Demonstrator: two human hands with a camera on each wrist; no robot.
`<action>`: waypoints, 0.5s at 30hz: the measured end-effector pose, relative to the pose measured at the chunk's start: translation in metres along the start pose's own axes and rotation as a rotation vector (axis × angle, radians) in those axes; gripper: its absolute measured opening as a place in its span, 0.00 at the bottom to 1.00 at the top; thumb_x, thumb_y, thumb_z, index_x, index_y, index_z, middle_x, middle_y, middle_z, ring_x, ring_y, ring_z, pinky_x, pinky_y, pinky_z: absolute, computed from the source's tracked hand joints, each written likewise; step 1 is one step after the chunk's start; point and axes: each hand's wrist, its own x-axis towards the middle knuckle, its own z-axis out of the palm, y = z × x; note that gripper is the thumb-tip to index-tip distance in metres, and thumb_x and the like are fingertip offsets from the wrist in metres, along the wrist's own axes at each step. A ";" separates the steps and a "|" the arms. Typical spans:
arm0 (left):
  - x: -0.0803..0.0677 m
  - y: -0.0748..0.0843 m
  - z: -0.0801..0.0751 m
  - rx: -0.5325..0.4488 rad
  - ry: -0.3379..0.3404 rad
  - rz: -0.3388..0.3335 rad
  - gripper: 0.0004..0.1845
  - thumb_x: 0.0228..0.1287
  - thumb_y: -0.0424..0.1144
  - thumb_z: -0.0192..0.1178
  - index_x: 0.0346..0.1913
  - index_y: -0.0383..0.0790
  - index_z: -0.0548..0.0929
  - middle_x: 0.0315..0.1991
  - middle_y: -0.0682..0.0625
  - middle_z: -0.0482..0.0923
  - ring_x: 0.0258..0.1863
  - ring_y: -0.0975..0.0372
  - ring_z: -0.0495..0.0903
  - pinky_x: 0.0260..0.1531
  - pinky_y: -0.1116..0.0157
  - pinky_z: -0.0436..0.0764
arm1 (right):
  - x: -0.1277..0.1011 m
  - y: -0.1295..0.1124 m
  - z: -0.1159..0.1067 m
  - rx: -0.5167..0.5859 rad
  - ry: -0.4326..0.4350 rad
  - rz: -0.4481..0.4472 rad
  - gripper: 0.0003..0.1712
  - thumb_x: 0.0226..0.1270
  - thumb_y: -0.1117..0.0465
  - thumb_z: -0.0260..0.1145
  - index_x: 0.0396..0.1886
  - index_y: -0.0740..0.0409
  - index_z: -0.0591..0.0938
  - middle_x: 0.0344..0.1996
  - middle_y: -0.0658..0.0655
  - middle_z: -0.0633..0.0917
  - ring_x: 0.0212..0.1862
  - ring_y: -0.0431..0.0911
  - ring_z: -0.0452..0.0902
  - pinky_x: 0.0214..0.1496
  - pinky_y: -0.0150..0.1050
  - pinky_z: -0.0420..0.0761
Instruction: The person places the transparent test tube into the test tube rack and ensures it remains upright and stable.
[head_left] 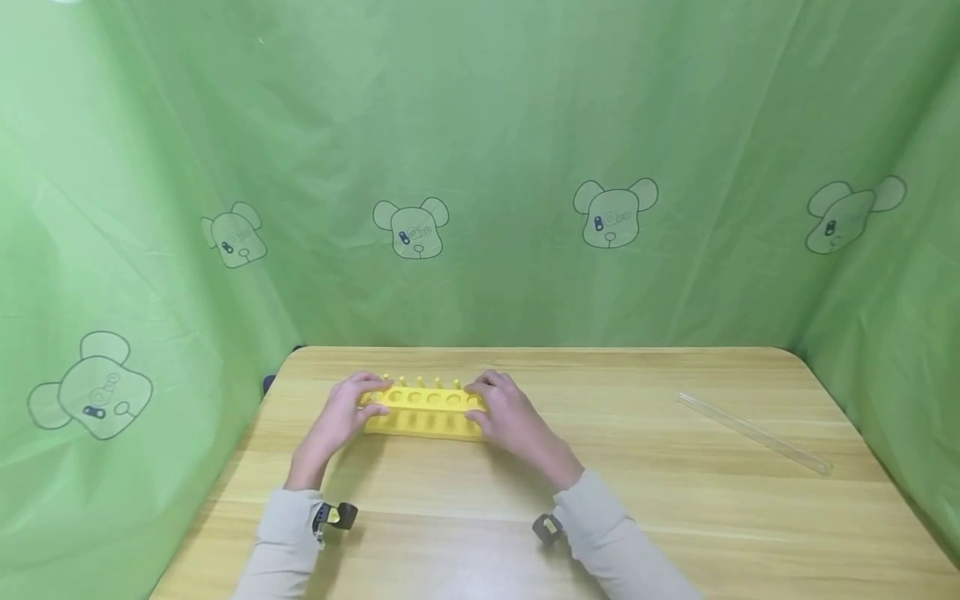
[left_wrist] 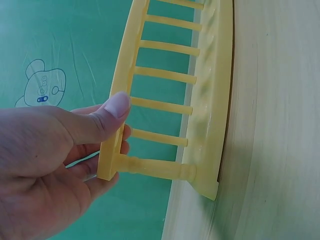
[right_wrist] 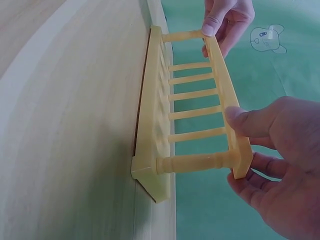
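A yellow plastic test tube rack stands on the wooden table, its row of round holes on top and thin pegs rising along the back. My left hand grips the left end of its upper rail, thumb in front and fingers behind. At the opposite end my right hand holds the same rail in a matching pinch. The wrist views show the rail joined to the base by end posts, with slim pegs between. Off to the right lies a clear glass test tube, slanting across the tabletop.
The light wooden table has rounded far corners. Green curtain printed with bear heads hangs behind it and along both sides. Each sleeve cuff carries a small dark camera.
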 end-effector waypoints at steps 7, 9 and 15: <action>0.001 0.003 0.003 -0.008 0.011 -0.007 0.24 0.55 0.30 0.75 0.57 0.30 0.84 0.54 0.37 0.82 0.55 0.43 0.81 0.63 0.44 0.77 | -0.001 0.004 -0.002 -0.013 -0.010 0.018 0.24 0.65 0.61 0.75 0.58 0.65 0.83 0.52 0.59 0.82 0.55 0.53 0.77 0.61 0.42 0.83; 0.001 0.005 0.004 -0.016 0.014 -0.011 0.24 0.55 0.30 0.75 0.57 0.31 0.84 0.54 0.37 0.83 0.55 0.43 0.81 0.63 0.44 0.77 | -0.002 0.006 -0.003 -0.010 -0.014 0.028 0.24 0.65 0.62 0.75 0.59 0.65 0.83 0.53 0.59 0.82 0.56 0.53 0.77 0.62 0.42 0.82; 0.003 0.008 0.007 -0.033 0.032 -0.007 0.23 0.54 0.31 0.75 0.55 0.30 0.85 0.54 0.35 0.83 0.56 0.41 0.80 0.64 0.42 0.76 | -0.003 0.008 -0.006 -0.003 -0.014 0.040 0.23 0.65 0.63 0.75 0.59 0.64 0.83 0.52 0.58 0.82 0.56 0.52 0.77 0.62 0.43 0.82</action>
